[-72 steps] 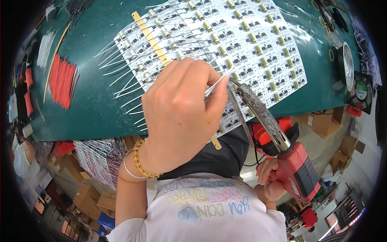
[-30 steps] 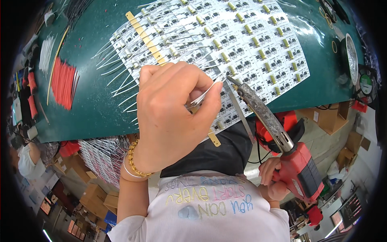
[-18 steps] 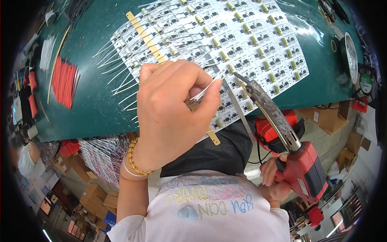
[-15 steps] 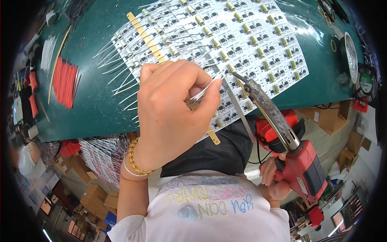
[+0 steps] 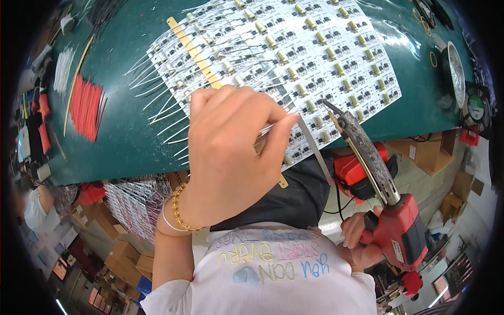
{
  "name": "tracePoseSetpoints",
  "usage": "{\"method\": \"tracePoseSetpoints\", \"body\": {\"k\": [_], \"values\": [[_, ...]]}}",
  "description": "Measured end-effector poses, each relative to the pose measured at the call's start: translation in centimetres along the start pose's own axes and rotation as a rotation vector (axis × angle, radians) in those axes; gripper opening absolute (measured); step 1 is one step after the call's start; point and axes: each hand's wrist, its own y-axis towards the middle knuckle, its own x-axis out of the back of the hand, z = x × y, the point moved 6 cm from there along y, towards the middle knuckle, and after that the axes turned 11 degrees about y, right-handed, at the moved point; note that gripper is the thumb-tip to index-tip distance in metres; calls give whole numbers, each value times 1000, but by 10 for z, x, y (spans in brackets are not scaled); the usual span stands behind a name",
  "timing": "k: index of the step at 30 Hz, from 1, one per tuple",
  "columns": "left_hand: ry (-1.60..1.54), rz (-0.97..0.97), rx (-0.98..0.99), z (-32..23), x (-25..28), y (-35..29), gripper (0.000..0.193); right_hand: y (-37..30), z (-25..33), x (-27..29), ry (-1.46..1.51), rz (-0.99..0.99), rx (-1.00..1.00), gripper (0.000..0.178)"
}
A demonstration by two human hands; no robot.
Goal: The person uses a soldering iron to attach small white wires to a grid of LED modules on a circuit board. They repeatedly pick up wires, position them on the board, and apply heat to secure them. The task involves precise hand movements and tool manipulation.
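A white panel of joined circuit boards (image 5: 362, 68) lies on the green table, dotted with yellow cylindrical parts and small black ones. White wires (image 5: 168, 113) fan out from its left side. Over the panel's near part, my left hand (image 5: 231, 142) is closed in a pinch, with thin white wires partly showing between thumb and fingers. My right hand (image 5: 362, 239) grips the red handle of a soldering gun (image 5: 367, 157); its dark tip points at the panel, right of my left thumb. A yellow strip (image 5: 194, 52) and a flat metal strip (image 5: 315, 149) lie across the panel.
At the left of the table (image 5: 142, 152) lie a pile of red wires (image 5: 86, 110) and some white wires (image 5: 64, 68). A round metal dish (image 5: 455, 73) and a solder reel (image 5: 476, 107) are at the right. Cardboard boxes (image 5: 123, 262) stand on the floor.
The soldering gun's tip has drawn away from my left fingertips, to the right and slightly nearer. My left hand has shifted a little right and nearer, and fewer wires show in its pinch.
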Motion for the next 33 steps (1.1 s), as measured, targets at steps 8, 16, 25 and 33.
{"method": "tracePoseSetpoints", "body": {"k": [8,16,25,33], "values": [[-12,48,30,5,-5,1,15,-11,-7,3,6,57,-1,87],[20,70,-17,4,-4,2,16,-8,-9,0,-302,24,-280,75],[32,67,-24,4,-4,3,16,0,-1,-14,-72,-91,-99,81],[27,67,-3,5,-4,3,15,-3,-8,-6,-290,9,-191,85]]}}
